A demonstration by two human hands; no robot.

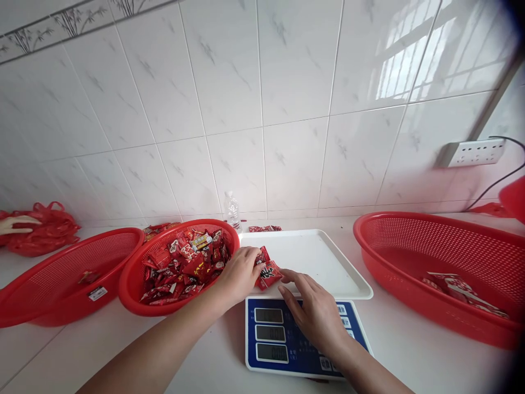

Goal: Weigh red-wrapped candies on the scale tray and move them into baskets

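Observation:
My left hand (241, 274) is closed on small red snack packets (269, 274) over the near left part of the white weighing tray (315, 251). Just to the right, my right hand (312, 306) has its thumb and fingers apart, fingertips at the edge of the packets; whether they touch is hard to tell. Beneath that hand lies the blue panel of the scale (295, 358), partly covered, with its displays on the left. Left of my left hand, a red basket (130, 298) is heaped with wrapped snacks (184, 268), mostly red, one yellowish on top.
Another red basket (65, 306) at far left holds a small packet. A large red basket (394, 306) on the right contains larger packets (459, 290). A clear bottle (232, 210) stands by the tiled wall. Another person's hand (18, 224) touches red plastic bags (47, 230).

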